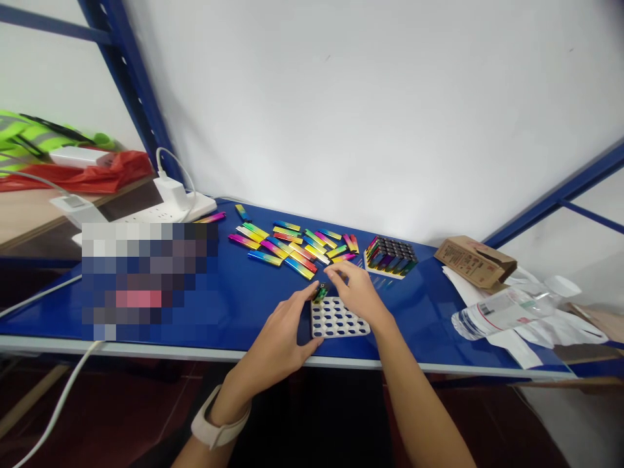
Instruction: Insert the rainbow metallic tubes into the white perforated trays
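A white tray with rows of holes [338, 318] lies on the blue table near its front edge. One green lighter [320, 292] stands at its back left corner. My left hand [283, 335] is beside the tray, thumb and fingers apart, thumb at the front left corner and fingertips next to the green lighter. Over the tray's back edge is my right hand [353, 286], its fingers bent together near the loose lighters; whether something is between them is too small to tell. Many shiny multicoloured lighters [292, 250] lie scattered behind my hands.
A second tray packed with upright lighters [390, 257] stands at the back right. Further right are a cardboard box [472, 263], a clear plastic bottle [509, 312] and white paper. A white power strip [156, 213] with cables sits at the left, behind a blurred patch.
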The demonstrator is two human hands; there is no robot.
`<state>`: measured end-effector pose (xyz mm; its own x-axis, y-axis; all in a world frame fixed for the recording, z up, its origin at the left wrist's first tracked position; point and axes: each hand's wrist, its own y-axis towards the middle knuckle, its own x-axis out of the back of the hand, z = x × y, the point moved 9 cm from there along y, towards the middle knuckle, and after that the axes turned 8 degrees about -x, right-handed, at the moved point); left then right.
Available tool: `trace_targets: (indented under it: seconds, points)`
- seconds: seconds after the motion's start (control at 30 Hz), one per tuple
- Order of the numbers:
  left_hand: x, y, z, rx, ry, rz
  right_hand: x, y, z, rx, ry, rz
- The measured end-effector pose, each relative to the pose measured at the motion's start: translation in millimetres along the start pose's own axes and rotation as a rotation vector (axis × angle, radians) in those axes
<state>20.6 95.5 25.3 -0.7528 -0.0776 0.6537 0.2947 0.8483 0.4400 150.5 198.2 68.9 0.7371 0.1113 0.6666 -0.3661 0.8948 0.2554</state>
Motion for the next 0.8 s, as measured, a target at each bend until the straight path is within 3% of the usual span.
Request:
trace_targets:
  seconds: [0.2, 0.37, 0.67, 0.8]
  points:
    - [-1.3, 0.7, 0.5, 0.016, -0.01, 0.016, -40.8, 33.9, -8.9, -0.103, -0.007, 0.213]
    - [1.9, 1.5, -3.0, 0.009, -0.021, 0.007, -48.1, 43.5, -12.5, -0.14, -0.087, 0.246]
    - [-0.8, -1.2, 2.2, 0.026, -0.012, 0.009, 3.4, 13.0, -28.0, -0.233, -0.163, 0.124]
    - [-1.3, -0.8, 2.0, 0.033, -0.013, 0.021, 34.1, -7.7, -41.7, -0.307, 0.022, -0.031]
